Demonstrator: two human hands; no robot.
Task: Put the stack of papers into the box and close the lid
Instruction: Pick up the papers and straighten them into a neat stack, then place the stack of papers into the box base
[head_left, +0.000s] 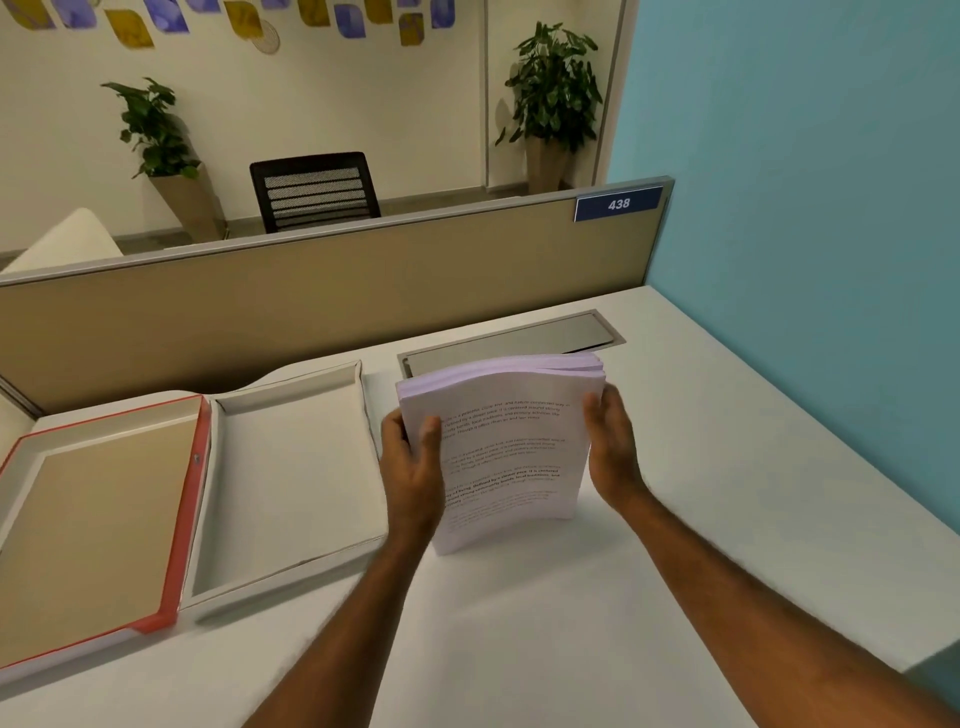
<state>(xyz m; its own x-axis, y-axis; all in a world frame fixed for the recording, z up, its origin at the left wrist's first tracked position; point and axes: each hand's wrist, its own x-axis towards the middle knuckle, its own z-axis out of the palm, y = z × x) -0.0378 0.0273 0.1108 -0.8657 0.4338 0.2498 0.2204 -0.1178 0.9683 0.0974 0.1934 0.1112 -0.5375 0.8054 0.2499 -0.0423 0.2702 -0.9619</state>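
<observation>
A thick stack of printed white papers (511, 447) stands on its lower edge on the white desk, tilted back. My left hand (413, 467) grips its left side with the thumb across the front sheet. My right hand (613, 447) clasps its right side. Left of the stack lies the open box: its white tray (291, 483) is empty, and the red-edged lid (98, 525) lies flat, hinged open further left, showing a tan inside.
A grey cable hatch (511, 338) is set in the desk (675, 571) just behind the papers. A tan partition (311, 291) runs along the desk's back, and a blue wall (805, 234) closes the right side. Beyond the partition are a black chair (314, 192) and potted plants.
</observation>
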